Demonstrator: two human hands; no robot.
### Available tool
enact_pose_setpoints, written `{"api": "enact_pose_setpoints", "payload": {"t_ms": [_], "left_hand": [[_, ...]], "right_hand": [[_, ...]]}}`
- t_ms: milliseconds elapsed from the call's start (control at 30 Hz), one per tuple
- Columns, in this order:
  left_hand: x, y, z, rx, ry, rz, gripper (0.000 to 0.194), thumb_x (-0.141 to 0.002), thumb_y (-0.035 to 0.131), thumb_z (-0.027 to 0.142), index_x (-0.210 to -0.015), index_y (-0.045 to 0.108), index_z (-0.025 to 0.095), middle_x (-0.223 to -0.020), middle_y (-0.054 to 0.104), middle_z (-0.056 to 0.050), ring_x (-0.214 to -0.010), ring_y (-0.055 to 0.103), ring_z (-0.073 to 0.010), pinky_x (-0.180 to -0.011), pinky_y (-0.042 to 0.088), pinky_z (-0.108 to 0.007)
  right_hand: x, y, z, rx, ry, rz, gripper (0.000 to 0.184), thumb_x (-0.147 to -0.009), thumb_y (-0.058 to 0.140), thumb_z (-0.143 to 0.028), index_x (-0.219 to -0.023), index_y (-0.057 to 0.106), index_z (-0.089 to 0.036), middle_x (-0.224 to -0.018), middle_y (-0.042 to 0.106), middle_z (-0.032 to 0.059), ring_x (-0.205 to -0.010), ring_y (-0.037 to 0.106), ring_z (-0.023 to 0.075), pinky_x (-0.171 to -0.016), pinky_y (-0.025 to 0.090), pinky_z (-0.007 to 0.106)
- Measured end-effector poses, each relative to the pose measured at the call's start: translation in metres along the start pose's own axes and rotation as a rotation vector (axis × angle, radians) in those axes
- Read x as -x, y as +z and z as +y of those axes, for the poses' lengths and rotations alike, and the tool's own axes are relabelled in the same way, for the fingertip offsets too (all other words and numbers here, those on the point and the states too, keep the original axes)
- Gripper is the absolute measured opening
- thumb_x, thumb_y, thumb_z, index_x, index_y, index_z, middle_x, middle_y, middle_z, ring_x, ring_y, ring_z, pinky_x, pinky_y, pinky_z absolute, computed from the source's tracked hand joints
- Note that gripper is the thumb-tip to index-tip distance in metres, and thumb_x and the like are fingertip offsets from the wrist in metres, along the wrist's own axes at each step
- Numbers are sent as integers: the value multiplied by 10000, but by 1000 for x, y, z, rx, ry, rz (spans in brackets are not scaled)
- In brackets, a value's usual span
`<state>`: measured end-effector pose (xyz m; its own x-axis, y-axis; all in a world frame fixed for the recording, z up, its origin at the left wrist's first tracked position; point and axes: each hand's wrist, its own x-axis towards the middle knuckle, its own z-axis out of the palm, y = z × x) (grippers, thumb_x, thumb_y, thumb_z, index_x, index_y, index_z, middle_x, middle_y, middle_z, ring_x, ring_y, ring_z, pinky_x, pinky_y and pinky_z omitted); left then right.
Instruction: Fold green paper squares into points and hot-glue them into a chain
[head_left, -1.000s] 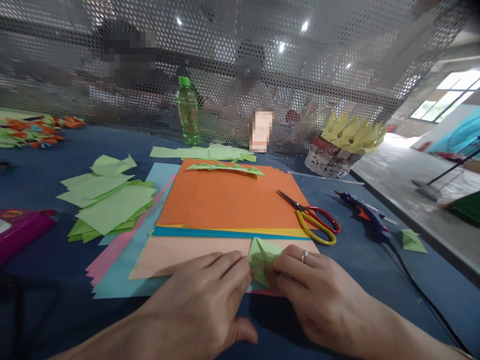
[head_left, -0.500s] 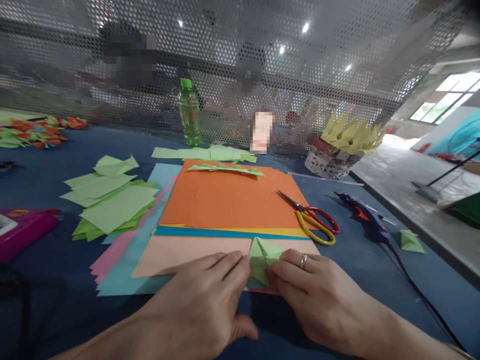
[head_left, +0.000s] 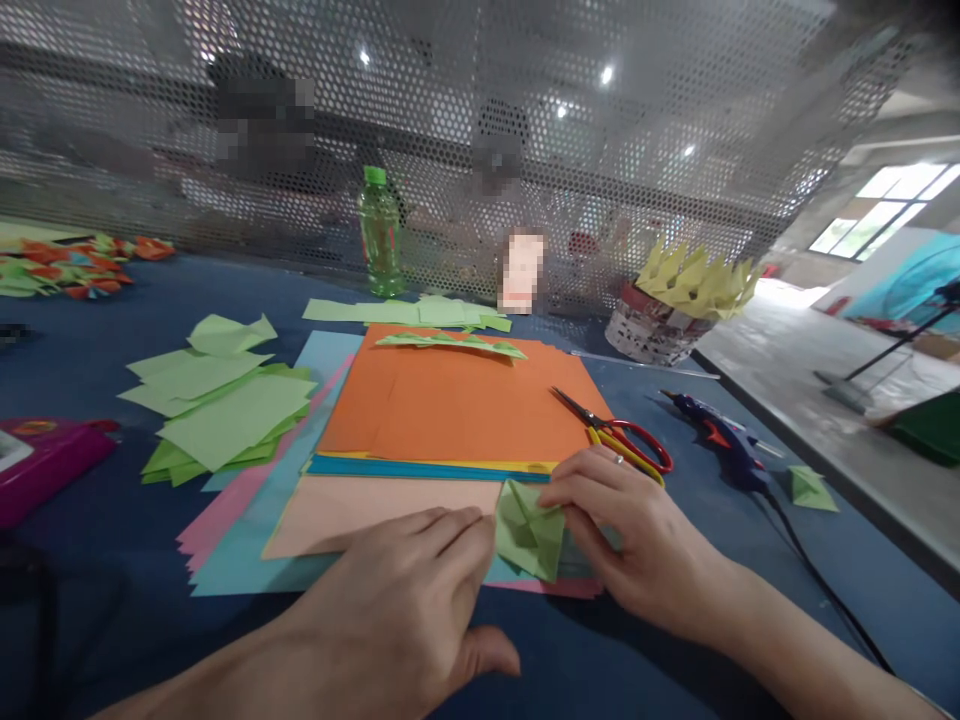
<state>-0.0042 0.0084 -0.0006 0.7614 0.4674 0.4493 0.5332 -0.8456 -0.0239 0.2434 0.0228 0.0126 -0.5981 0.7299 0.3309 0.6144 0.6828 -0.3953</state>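
A small light green folded paper (head_left: 529, 535) with crossing creases lies on the near edge of the stacked coloured sheets. My left hand (head_left: 409, 580) rests flat to its left, fingertips at the paper's left edge and thumb held apart. At the upper right corner, my right hand (head_left: 626, 515), with a ring on one finger, pinches the same paper; its thumb is partly hidden. Just beyond that hand lie scissors (head_left: 600, 420) with red and yellow handles, the yellow one partly covered. A strip of folded green pieces (head_left: 454, 345) rests on the orange sheet (head_left: 442, 400).
Loose green papers (head_left: 232, 420) are piled at left near a magenta object (head_left: 56, 465). A green-capped bottle (head_left: 380, 235) stands by the perforated metal screen (head_left: 450, 120). Right are a paper-pointed basket (head_left: 660, 320), a corded glue gun (head_left: 720, 435) and a green folded piece (head_left: 812, 488).
My right hand has moved up and slightly right to the paper's upper corner, now covering part of the scissors. The green paper looks flatter and more exposed. My left hand stays nearly still.
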Motion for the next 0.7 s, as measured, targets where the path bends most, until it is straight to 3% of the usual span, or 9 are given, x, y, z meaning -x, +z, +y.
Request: {"api": "enact_pose_setpoints", "payload": {"t_ms": [100, 200, 333, 467, 567, 700], "left_hand": [[-1, 1, -2, -3, 8, 25, 478, -1030, 451, 472, -994, 727, 83, -950, 734, -111, -882, 686, -247, -810, 552, -362], [-1, 3, -1, 15, 40, 84, 502, -1071, 351, 423, -1062, 718, 80, -1030, 734, -115, -1000, 668, -258, -915, 517, -382], [-2, 4, 7, 93, 65, 147, 453, -1074, 364, 408, -1121, 696, 104, -1082, 728, -103, -1042, 641, -238, -950, 481, -359], [0, 11, 10, 137, 74, 88, 445, -1074, 353, 434, -1150, 666, 127, -1066, 722, -81, -976, 642, -221, -898, 478, -343], [1, 18, 6, 108, 149, 117, 469, -1060, 368, 481, -1127, 664, 124, -994, 714, -73, -862, 633, -213, -834, 480, -341], [2, 16, 5, 96, 89, 66, 421, -1041, 436, 473, -1118, 675, 136, -991, 706, -78, -897, 628, -225, -893, 476, -365]], "right_hand": [[-3, -2, 3, -16, 36, -96, 307, -914, 474, -41, -1140, 623, -185, -1108, 610, 91, -1002, 563, 212, -884, 477, 375], [-3, -4, 4, -6, 38, -165, 378, -892, 490, -22, -1202, 607, -206, -1136, 593, 85, -1008, 557, 212, -892, 479, 381], [-4, -5, 3, -36, 6, -210, 392, -916, 454, -12, -1208, 612, -222, -1144, 577, 76, -1014, 552, 192, -883, 478, 348], [-3, -5, 0, -44, -6, -233, 365, -933, 436, -19, -1183, 616, -214, -1125, 583, 76, -1018, 547, 191, -887, 474, 342], [-2, -6, -2, -20, 28, -215, 383, -891, 490, -23, -1219, 582, -199, -1094, 599, 79, -1011, 549, 208, -876, 475, 353], [-1, -8, -6, -3, 43, -205, 212, -865, 525, -43, -1009, 603, -178, -958, 621, 58, -872, 562, 192, -772, 469, 318]]}}
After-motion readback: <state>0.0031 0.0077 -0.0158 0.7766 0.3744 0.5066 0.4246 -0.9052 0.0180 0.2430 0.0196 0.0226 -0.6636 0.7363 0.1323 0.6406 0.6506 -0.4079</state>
